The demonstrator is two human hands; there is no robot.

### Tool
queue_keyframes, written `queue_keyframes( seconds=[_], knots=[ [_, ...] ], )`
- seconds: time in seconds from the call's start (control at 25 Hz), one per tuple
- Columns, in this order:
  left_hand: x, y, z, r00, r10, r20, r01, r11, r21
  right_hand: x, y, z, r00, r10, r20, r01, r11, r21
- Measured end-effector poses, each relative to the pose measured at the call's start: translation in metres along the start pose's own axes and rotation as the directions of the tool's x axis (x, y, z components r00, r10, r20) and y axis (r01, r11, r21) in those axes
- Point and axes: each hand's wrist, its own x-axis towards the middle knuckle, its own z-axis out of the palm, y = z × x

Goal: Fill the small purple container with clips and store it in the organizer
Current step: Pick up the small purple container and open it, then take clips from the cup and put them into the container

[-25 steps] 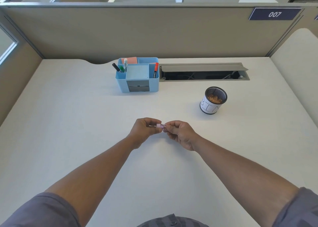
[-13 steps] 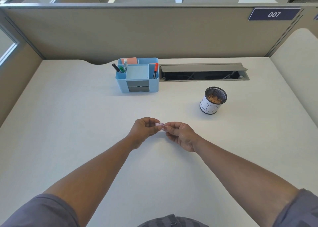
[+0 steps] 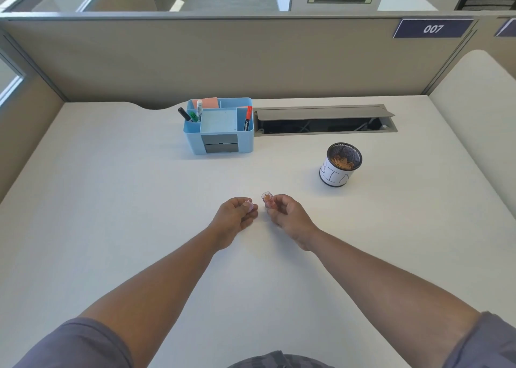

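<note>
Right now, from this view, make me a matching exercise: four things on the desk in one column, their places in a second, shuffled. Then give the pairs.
Things
1. small purple container
2. lid
3. mesh cup
4. blue organizer

Places
A. at the back of the desk, left of the open cable hatch
B. in the left hand
C. standing alone on the desk, to the right
D. in the right hand, uncapped, orange clips inside

Pairs: 1-D, 2-B, 3-C, 4-A
</note>
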Motion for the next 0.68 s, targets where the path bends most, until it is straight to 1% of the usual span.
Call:
queue_keyframes(
  seconds=[0.16, 0.32, 0.4, 0.56, 0.6, 0.68],
  knots=[
    [0.010, -0.007, 0.009, 0.997, 0.073, -0.031, -0.068, 0.990, 0.126, 0.000, 0.003, -0.006, 0.987, -0.078, -0.141, 0.065, 0.993, -0.098],
    [0.026, -0.007, 0.029, 0.990, 0.138, -0.005, -0.130, 0.949, 0.288, -0.007, -0.002, -0.026, 0.933, -0.174, -0.315, 0.115, 0.974, -0.195],
    [0.032, -0.007, 0.041, 0.989, 0.150, -0.006, -0.139, 0.934, 0.330, -0.011, -0.007, -0.040, 0.879, -0.254, -0.403, 0.142, 0.947, -0.287],
    [0.044, -0.004, 0.071, 0.979, 0.199, -0.038, -0.164, 0.890, 0.426, -0.013, -0.028, -0.067, 0.704, -0.424, -0.569, 0.193, 0.886, -0.422],
    [0.047, -0.003, 0.077, 0.978, 0.205, -0.043, -0.166, 0.886, 0.432, -0.012, -0.034, -0.073, 0.673, -0.442, -0.593, 0.191, 0.879, -0.438],
    [0.053, -0.001, 0.087, 0.978, 0.204, -0.048, -0.164, 0.886, 0.434, -0.007, -0.045, -0.084, 0.637, -0.430, -0.640, 0.181, 0.890, -0.418]
  ],
)
